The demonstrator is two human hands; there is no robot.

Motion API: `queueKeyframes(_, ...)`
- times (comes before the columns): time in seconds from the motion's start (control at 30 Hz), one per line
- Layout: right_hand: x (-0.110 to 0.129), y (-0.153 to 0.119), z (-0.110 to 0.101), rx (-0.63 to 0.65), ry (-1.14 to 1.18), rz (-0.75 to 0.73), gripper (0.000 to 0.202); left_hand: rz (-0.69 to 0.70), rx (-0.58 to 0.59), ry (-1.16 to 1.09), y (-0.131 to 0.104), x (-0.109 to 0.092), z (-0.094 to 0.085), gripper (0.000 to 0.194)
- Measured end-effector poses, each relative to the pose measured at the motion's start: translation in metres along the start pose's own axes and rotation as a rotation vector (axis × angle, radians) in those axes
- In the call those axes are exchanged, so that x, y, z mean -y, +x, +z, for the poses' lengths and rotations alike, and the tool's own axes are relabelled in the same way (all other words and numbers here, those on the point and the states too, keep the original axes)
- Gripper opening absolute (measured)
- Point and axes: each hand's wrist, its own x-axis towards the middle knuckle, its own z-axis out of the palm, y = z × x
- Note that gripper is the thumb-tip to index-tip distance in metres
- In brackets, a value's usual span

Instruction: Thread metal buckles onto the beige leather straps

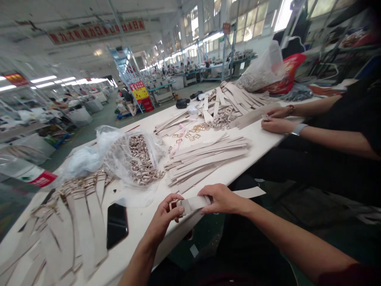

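Both my hands hold one beige strap (196, 203) over the near edge of the white table (262, 137). My left hand (165, 217) pinches the strap's end, where a small loop and a metal buckle sit. My right hand (222, 198) grips the strap a little further along, and its tail (248, 193) runs off to the right. Just beyond my hands lies a stack of loose beige straps (205, 159). An open plastic bag of small beige loops (139, 159) stands to the left of that stack.
A black phone (116, 225) lies by my left wrist. Finished straps with buckles (74, 222) fan out at the left. A co-worker's hands (276, 119) work on a strap at the right, near a buckle pile (220, 121) and more straps (235, 97).
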Motion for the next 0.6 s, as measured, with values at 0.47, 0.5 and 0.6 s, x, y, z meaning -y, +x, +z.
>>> queueKeyframes(0.47,0.001,-0.061,0.110,0.145,0.461,0.166,0.043,-0.276,0.187,0.093,-0.031,0.090,0.033,0.036)
queueKeyframes(0.5,-0.001,-0.065,0.112,0.142,0.463,0.193,0.045,-0.280,0.190,0.078,-0.033,0.091,0.034,0.036)
queueKeyframes(0.6,-0.014,-0.082,0.105,0.198,0.484,0.329,0.044,-0.320,0.151,0.058,-0.040,0.088,0.034,0.037)
